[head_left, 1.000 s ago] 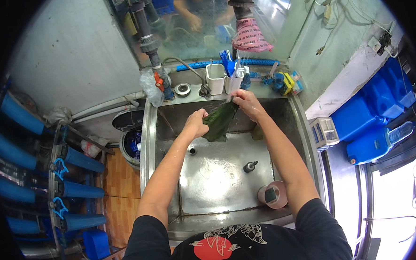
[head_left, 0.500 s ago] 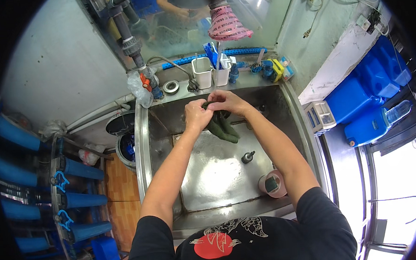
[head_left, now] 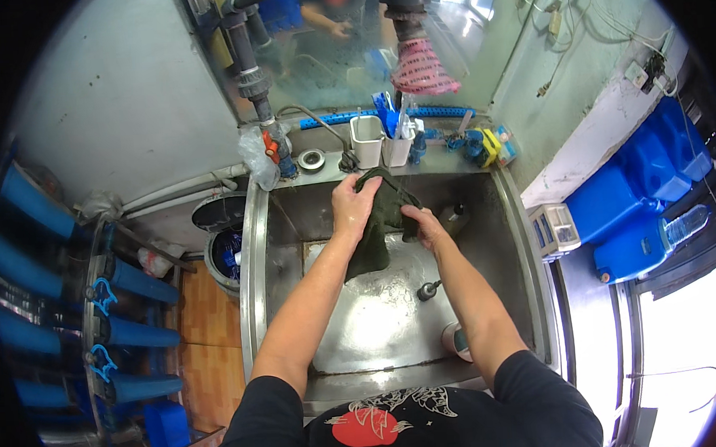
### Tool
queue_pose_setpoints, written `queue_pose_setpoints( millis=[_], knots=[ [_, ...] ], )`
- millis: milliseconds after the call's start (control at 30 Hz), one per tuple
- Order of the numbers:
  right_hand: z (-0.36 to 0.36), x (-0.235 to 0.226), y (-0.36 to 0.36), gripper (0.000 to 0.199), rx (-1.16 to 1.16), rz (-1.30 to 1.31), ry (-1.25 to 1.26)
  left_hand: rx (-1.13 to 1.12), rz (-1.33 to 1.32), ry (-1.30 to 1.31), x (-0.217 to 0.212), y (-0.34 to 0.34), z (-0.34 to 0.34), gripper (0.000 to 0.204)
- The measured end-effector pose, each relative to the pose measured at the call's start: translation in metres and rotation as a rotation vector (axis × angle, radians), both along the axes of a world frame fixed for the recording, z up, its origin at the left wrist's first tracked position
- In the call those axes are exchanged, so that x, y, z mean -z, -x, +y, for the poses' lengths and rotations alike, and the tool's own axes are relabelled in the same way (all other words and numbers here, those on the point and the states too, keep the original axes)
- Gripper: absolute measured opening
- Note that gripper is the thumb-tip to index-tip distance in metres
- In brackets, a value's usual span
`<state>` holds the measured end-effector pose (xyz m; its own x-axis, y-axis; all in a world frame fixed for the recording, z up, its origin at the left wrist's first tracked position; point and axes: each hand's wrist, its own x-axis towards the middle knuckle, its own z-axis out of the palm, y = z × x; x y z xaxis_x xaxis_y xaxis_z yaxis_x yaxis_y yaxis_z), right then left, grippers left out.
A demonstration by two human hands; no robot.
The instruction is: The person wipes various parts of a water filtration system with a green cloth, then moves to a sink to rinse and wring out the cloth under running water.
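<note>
A dark green cloth [head_left: 375, 239] hangs spread between my two hands above the metal sink [head_left: 364, 336]. My left hand [head_left: 352, 207] pinches its upper left edge, thumb on top. At the cloth's right edge, my right hand [head_left: 424, 223] grips it with the fingers partly hidden behind the fabric. The lower corner dangles toward the sink floor. Below and right of the cloth stands a small dark bottle with a nozzle [head_left: 428, 291]. Next to my right forearm a pink cup [head_left: 455, 341] shows only in part.
Behind the sink are two white containers [head_left: 368, 146], one holding brushes, and a round drain strainer [head_left: 312, 160]. A pink-wrapped spout [head_left: 423, 66] hangs above. A red-handled valve [head_left: 271, 147] stands at the back left. Blue jerrycans [head_left: 616, 202] sit at the right, a lidded bin [head_left: 222, 255] at the left.
My hands have moved apart, and the bunched cloth is now opened out between them. The right hand has moved right and down. The whole view has shifted slightly.
</note>
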<state>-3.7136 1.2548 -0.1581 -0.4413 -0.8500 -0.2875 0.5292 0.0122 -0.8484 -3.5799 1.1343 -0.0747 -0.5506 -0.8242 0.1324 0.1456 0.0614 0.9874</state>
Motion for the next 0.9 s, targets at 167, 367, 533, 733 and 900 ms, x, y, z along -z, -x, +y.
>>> queue_pose_setpoints(
  millis=[167, 367, 533, 733, 900],
  knots=[
    [-0.032, -0.014, -0.021, 0.027, 0.402, -0.089, 0.148, 0.206, 0.37, -0.992, 0.053, 0.01, -0.007, 0.038],
    [-0.052, -0.069, -0.075, 0.031, 0.504, 0.983, -0.079, 0.128, 0.374, -1.111, 0.105, 0.035, 0.001, 0.037],
    [-0.062, -0.094, -0.082, 0.034, 0.473, 1.272, -0.366, 0.06, 0.425, -1.048, 0.084, 0.047, 0.018, 0.036],
    [-0.072, -0.079, -0.033, 0.031, 0.43, 1.284, -0.409, -0.048, 0.163, -0.859, 0.045, 0.044, 0.017, 0.017],
    [-0.064, -0.081, -0.011, 0.063, -0.049, 1.345, -0.302, 0.002, 0.318, -0.611, 0.057, 0.02, -0.01, 0.016]
  ],
)
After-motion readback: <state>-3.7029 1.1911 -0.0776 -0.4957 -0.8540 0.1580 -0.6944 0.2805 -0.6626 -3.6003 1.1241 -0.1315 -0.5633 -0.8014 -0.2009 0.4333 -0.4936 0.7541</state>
